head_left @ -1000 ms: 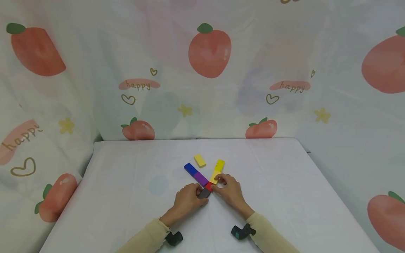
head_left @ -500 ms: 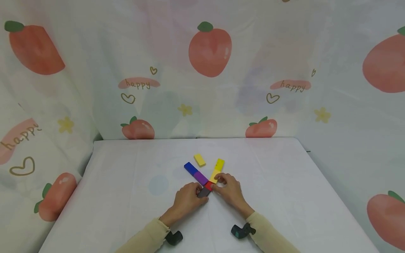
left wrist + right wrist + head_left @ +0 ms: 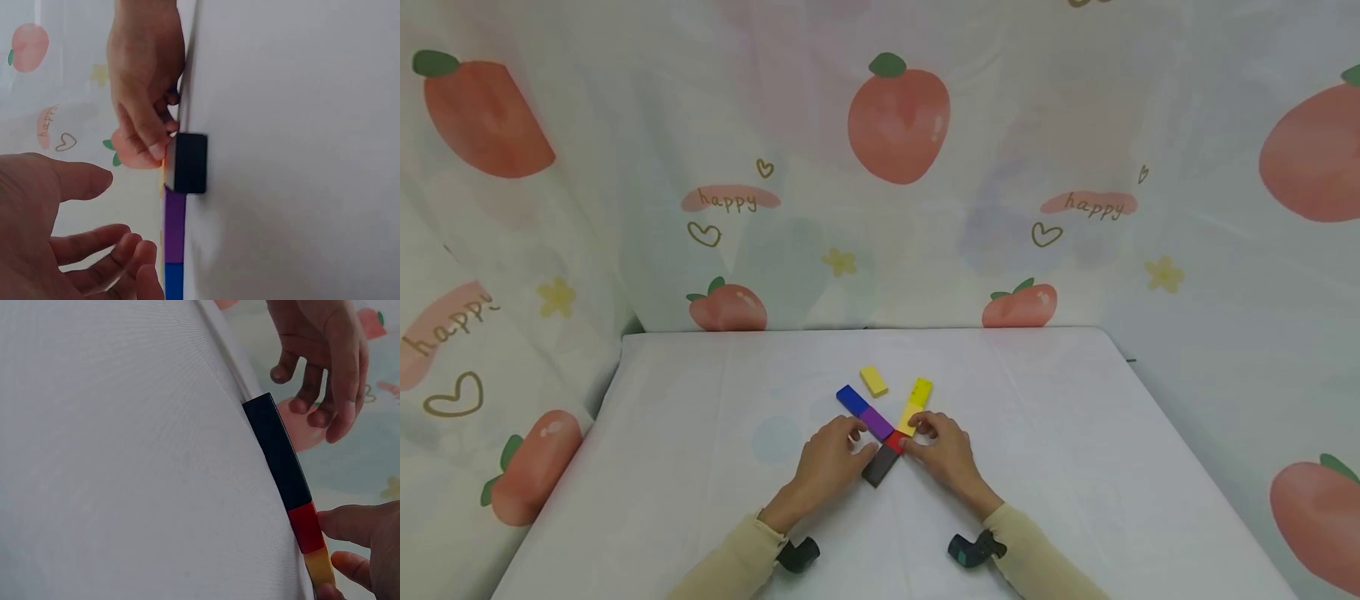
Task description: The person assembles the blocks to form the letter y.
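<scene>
On the white table, rectangular blocks lie in a Y shape. Its stem is a black block meeting a red block. Left of it runs a purple block and then a blue block. To the right are a pale yellow block and a brighter yellow block. My left hand hovers beside the black block, fingers loosely bent and holding nothing. My right hand grips at the red block, its thumb touching the side and its fingers curled by the pale yellow block.
A separate yellow block lies behind the Y, apart from it. The white table ends at a fruit-printed cloth wall behind. Dark wrist cameras hang under both sleeves.
My left hand has let go of the black block and moved left and slightly away, so the whole block now shows. My right hand has stayed in place.
</scene>
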The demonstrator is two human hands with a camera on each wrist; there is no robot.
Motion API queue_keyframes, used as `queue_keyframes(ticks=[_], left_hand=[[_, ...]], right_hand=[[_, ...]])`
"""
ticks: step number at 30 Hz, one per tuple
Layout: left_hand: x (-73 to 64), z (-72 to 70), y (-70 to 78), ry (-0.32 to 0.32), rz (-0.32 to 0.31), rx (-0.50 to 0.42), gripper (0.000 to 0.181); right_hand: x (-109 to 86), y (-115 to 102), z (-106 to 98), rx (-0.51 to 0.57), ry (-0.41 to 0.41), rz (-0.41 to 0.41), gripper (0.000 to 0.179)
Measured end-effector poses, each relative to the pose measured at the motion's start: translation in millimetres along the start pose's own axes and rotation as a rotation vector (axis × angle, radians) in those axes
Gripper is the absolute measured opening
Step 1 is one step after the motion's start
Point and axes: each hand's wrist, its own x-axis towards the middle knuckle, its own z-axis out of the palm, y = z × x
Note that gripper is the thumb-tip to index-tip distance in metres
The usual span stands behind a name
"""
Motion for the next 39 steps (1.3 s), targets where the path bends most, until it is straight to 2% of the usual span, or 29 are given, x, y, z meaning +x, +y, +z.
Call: queue_keyframes(ticks=[4, 10, 19, 29, 39], left_hand=[[6.3, -9.0, -0.3, 0.058, 0.045, -0.012, 0.032], [18.6, -19.0, -0.9, 0.116, 0.074, -0.042, 0.031], [37.0, -27.7, -2.3, 0.128, 0.162, -0.162, 0.032], [54.0, -24.1, -2.4, 0.185, 0.165, -0.182, 0.030], [78.2, -22.1, -7.9, 0.188, 0.170, -0.201, 0.033]], right_hand=[[1.4, 1, 0, -0.004, -0.001, -0.007, 0.029], [1.0, 1, -1, 0.010, -0.011, 0.001, 0.028], [0.5, -1, -1, 0.000, -0.001, 0.003, 0.027], [0.1, 1, 0, 0.011, 0.003, -0.008, 0.026], [-1.8, -1, -1, 0.019, 0.001, 0.003, 0.026]])
